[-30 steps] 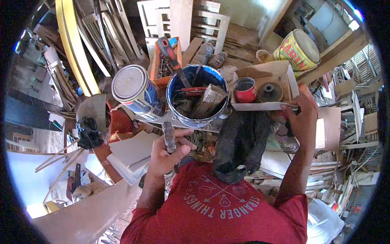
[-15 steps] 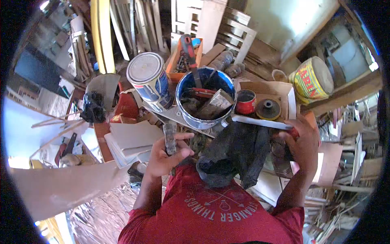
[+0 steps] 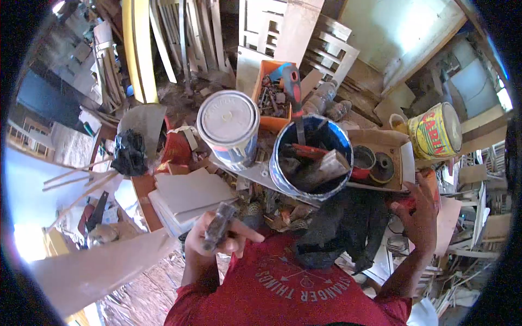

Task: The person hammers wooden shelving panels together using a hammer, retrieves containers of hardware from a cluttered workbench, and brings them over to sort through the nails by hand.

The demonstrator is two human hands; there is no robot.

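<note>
Hammer [image 3: 220,224] was clasped by the left hand [image 3: 232,240], striking nothing; the right hand [image 3: 421,218], by the box [image 3: 408,163]'s near-right corner, had unclear grip.

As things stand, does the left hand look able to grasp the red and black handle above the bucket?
Probably not yet: the left hand is occupied by a hammer, though nothing covers the red and black handle above the bucket.

A pale wall [image 3: 375,24] at the top right has a bright patch [image 3: 414,30]. Long sticks [image 3: 198,38] and a yellow board [image 3: 140,51] stand at the back. Thin pale bits [image 3: 138,280] litter the floor [image 3: 157,266] at the lower left. Strong light [image 3: 28,239] glows at the left edge. Wood [image 3: 486,233] is heaped on the right.
</note>
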